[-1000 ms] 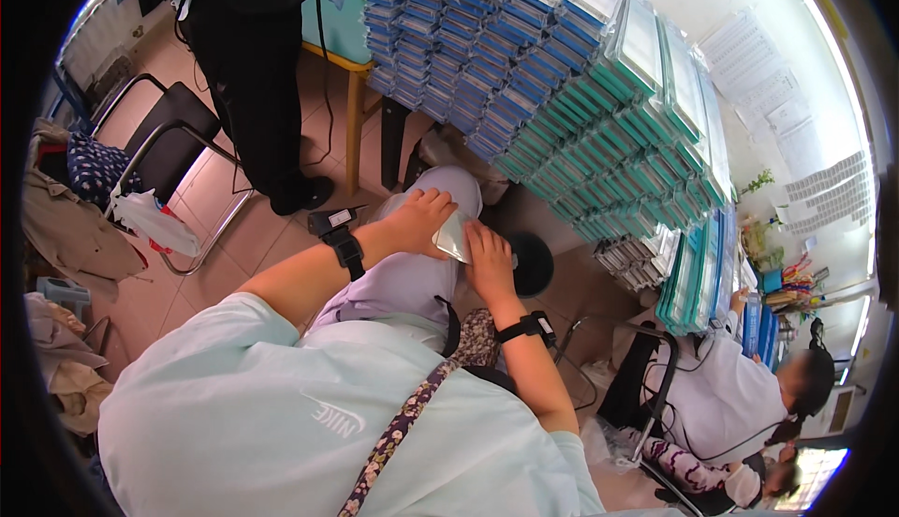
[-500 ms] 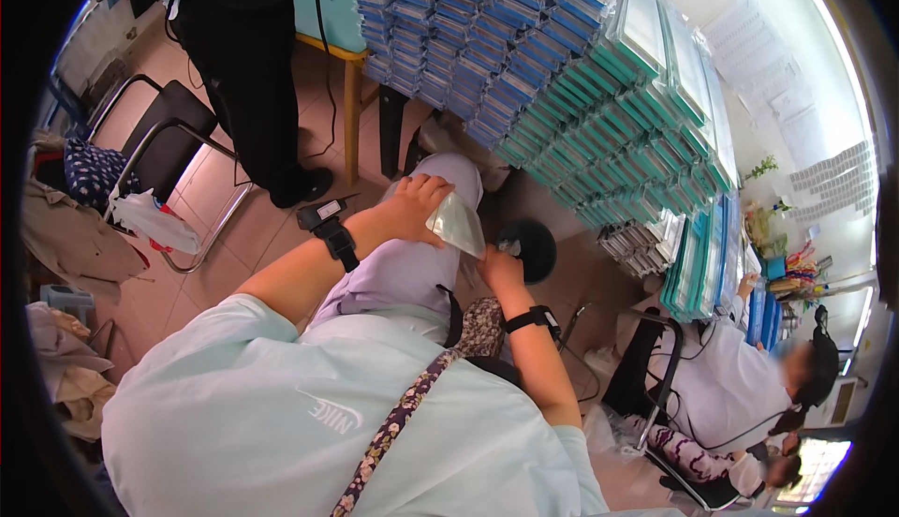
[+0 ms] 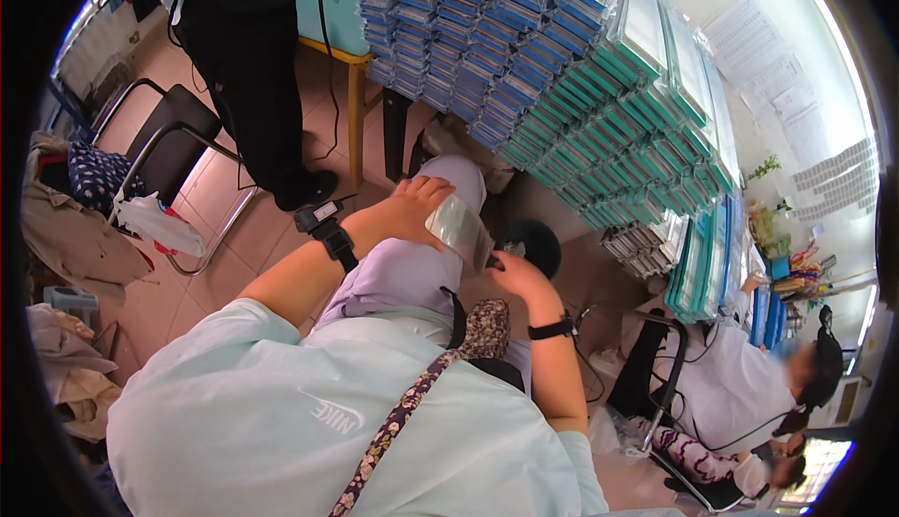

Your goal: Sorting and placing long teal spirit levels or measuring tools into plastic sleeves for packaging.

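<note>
on the wearer's far side, one big stack [image 3: 548, 77] of flat packs, blue leftward, teal rightward, mostly looking already wrapped in clear film. just left of the stack, a counter [image 3: 345, 21] with teal top. left of the stack too, a standing person [image 3: 248, 96] in dark trousers. right of the stack, nearer the wearer, a seated co-worker [image 3: 730, 386] in white. well left of the stack, a black chair [image 3: 192, 110]. between stack and wearer, the wearer's leg [image 3: 403, 278], pale lilac; beside it, below the stack, a dark round thing [image 3: 538, 243], kind unclear. left hand [image 3: 419, 211]: fingers a bit apart, seems to grip the left end of a clear packet [image 3: 461, 229]. right hand [image 3: 520, 273]: fingers curled at the packet's right corner; pinching or only touching, cannot tell. packet sits over the leg, stack side. progress: packet out and in hand, done; release not yet done, handling looks unfinished. contents, seal: cannot tell.
</note>
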Motion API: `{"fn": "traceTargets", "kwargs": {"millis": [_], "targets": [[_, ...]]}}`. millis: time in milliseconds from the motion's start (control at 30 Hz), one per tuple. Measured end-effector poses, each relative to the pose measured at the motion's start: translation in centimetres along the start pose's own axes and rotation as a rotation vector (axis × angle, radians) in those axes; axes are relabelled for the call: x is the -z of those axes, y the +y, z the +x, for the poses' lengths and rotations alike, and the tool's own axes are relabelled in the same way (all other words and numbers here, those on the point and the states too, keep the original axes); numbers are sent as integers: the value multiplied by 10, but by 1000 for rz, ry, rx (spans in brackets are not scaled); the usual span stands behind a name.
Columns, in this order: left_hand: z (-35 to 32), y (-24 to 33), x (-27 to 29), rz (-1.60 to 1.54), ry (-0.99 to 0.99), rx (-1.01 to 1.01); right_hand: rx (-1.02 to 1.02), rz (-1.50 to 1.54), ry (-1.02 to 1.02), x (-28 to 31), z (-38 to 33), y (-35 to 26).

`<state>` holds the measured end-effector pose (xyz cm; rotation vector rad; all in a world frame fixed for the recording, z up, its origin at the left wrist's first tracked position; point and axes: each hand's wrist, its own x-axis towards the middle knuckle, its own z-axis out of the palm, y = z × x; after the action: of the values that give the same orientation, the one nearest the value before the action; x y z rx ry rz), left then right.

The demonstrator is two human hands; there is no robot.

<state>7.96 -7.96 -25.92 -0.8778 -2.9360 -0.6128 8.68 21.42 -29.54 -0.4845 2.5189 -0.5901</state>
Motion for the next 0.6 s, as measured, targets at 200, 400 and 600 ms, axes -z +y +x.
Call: {"fn": "traceTargets", "kwargs": {"millis": [200,400,600], "targets": [[2,1,18,-96,21,41,389,172,579,132,-95,-105],[20,14,55,-132,245,-55,454,-182,1218,223,-153,-109],[43,53,126,-189,505,-158,360,-393,1308,268,-152,-127]]}}
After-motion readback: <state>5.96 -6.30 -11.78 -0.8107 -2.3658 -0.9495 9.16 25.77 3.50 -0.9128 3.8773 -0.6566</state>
